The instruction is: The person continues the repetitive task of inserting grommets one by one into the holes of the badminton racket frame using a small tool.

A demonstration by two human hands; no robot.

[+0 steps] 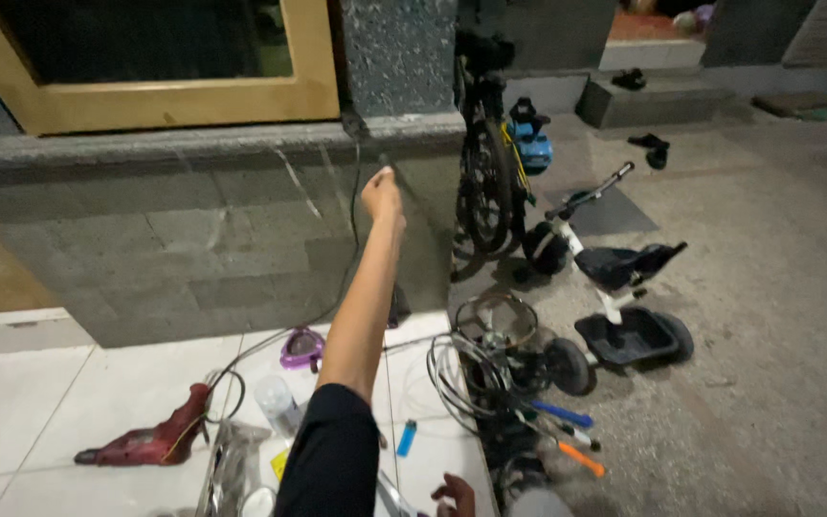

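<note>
We reach our left hand (382,194) far out and up toward the grey stone wall (193,249), the arm running in a long line from the black sleeve (332,450) at the bottom of the view to the fist just below the ledge (241,142). The fingers are closed around something thin near the dark cable (354,206), though we cannot tell exactly what they pinch. That cable has its long axis nearly upright along the wall, then bends away leftward across the floor toward the red power drill (150,442), which lies on its side with its nose pointing left. Our right hand (455,495) shows only partly at the bottom edge, fingers curled, and we cannot tell whether it holds anything. Near our elbow lie a small blue lighter (407,438), a clear plastic bottle (277,402) and a purple mask-like piece (301,347). A bundle of coiled wire (461,373) sits at the edge of the white tiles (21,402), with screwdrivers (567,440) in blue and orange handles beside it. To the right the ground turns to rough concrete (768,335), where a white-framed child's tricycle (614,278) stands and a dark bicycle (485,172) leans by the wall corner. A yellow-framed window (160,101) sits above the ledge.
</note>
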